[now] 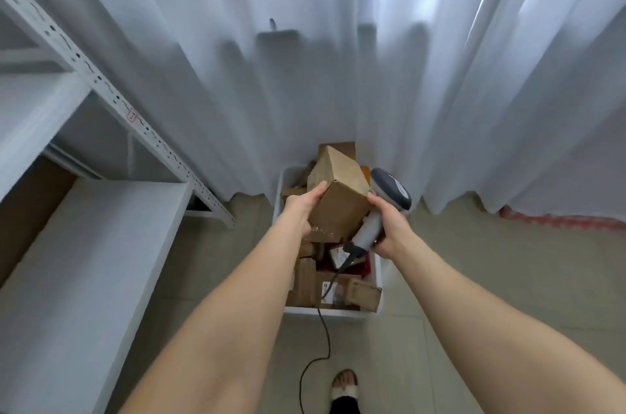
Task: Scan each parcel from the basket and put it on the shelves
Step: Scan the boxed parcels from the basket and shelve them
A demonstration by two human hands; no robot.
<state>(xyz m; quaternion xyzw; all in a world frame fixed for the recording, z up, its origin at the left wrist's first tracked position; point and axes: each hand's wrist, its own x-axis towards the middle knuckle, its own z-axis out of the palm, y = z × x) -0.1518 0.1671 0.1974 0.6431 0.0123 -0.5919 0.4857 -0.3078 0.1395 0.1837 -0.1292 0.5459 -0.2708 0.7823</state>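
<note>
the parcel (338, 200), a plain brown cardboard box, is held up tilted just above the far end of the basket (325, 312), one corner pointing away from the person. the left hand (303, 210) holds it by its left side, fingers curled round the edge with the thumb on the near face. the right hand (389, 227) has its fingers wrapped round the handle of the scanner (391, 188), whose grey and dark head sits just beside the parcel's right edge; its black cable (325, 339) trails down over the basket onto the floor (474, 278). no label shows on the faces in view, so the scan of this one looks not yet done. the white basket stands on the floor against the curtain (305, 74) and is full of other parcels (308, 284), brown boxes packed close, some with printed labels, so most of the job seems left. the shelves (101, 244) stand to the left, near the basket; a brown patch at their far left edge may be cardboard, but that cannot be told.
</note>
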